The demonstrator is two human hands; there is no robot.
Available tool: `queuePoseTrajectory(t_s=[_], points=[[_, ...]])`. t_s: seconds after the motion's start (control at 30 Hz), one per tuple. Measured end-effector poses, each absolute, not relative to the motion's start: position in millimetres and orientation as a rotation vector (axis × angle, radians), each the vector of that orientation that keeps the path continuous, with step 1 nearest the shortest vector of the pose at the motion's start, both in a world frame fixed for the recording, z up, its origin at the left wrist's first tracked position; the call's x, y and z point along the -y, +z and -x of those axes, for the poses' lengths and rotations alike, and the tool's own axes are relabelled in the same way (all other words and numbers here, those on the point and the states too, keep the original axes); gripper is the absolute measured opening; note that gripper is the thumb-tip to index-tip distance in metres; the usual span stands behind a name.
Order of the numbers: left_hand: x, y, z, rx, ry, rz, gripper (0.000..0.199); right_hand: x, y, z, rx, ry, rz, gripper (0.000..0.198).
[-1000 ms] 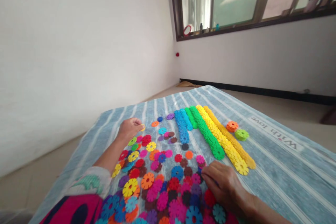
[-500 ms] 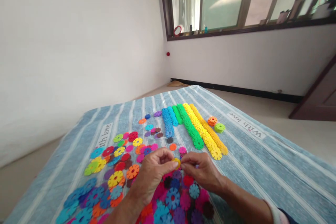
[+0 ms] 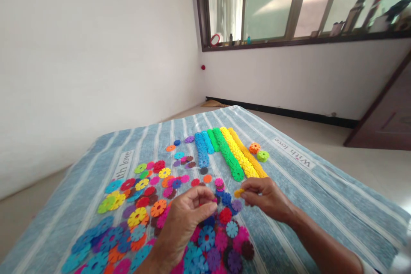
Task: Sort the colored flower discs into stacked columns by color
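Over on the bed, the right hand [image 3: 268, 199] pinches a dark yellow disc [image 3: 238, 193] near the closest end of the green row [image 3: 228, 154]. The left hand [image 3: 188, 214], fingers curled, is above the scattered discs [image 3: 138, 217]; I can't tell whether it grips anything.

Golden-yellow disc [image 3: 238, 193], green row [image 3: 227, 152], yellow row [image 3: 237, 150], multicoloured loose discs [image 3: 154, 211]; blue cloth [image 3: 324, 199], whitish stripes
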State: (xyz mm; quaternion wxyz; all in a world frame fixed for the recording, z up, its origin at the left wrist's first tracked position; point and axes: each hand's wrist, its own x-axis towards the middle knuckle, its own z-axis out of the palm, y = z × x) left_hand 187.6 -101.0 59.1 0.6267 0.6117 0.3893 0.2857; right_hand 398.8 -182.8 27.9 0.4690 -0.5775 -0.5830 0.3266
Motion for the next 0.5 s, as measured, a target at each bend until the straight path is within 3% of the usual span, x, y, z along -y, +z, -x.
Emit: queuePoseTrajectory(t_s=[0.23,0.5], points=[[79.1,43.0,-128.6,-1.229,0.805,-1.456,0.031,208.2,9.5,-484.2,1.38,0.588,1.982,0.017],[59.6,52.1,-84.0,-1.482,1.011,-1.306,0.033,206.2,12.0,-487.8,1.438,0.619,2.065,0.018]])
